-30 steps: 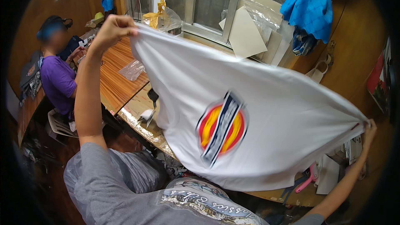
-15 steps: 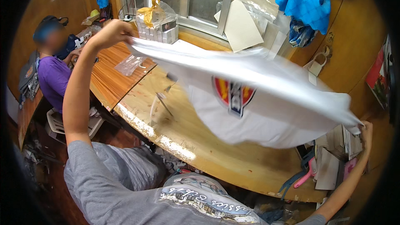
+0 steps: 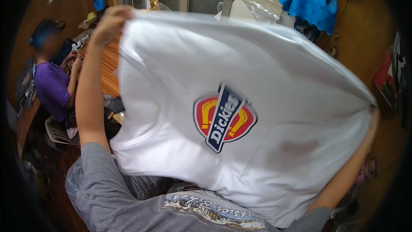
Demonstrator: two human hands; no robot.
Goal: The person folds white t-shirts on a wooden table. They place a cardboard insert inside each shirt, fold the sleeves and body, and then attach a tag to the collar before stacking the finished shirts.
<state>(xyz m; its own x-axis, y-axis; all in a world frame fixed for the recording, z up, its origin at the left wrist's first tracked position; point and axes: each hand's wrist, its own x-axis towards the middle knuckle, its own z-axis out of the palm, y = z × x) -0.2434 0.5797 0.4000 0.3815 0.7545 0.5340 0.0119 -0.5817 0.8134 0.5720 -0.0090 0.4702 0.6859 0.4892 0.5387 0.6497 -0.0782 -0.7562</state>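
A white shirt (image 3: 171,103) is spread wide in the air between my raised hands, hiding most of the table. On its front is a red, yellow and dark blue printed emblem (image 3: 224,118). My left hand (image 3: 112,21) grips the upper left corner of the cloth, high and far out. At the right, my right hand (image 3: 374,118) is closed on the shirt's far right edge; its fingers are partly hidden and slightly blurred. The lower part of the shirt hangs close in front of my chest.
To the left, a person in purple (image 3: 52,83) sits at the striped wood table (image 3: 110,66), handling something small. Blue patterned cloth (image 3: 310,2) hangs on the back wall at the right. Card sheets and clear plastic bags (image 3: 257,4) lean against the window.
The shirt has swung from a folded, sagging sheet over the table to spread open nearer me, its emblem now fully showing. Both my hands have risen in the picture, still gripping it.
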